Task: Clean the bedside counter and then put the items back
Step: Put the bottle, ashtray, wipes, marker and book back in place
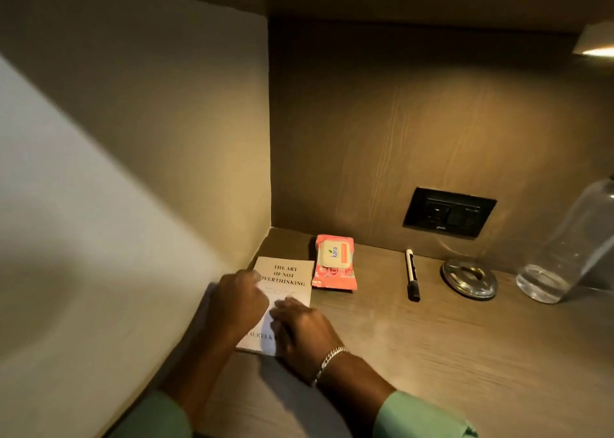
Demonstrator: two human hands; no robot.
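Note:
A beige paperback book (288, 275) lies flat in the far left corner of the wooden bedside counter (432, 344), against the padded side wall. My left hand (237, 299) rests curled on the book's left edge. Flat on the cover's lower half lies my right hand (304, 329), with a silver bracelet at the wrist. Just right of the book sits a pink wet-wipes pack (334, 263). Further right are a black and white marker (412, 275), a round metal ashtray (469, 280) and a clear glass bottle (571, 245).
A black socket plate (449, 212) is set in the wooden back panel above the counter. A pale padded wall (116, 205) closes off the left side. A small lamp (596, 44) glows at the upper right.

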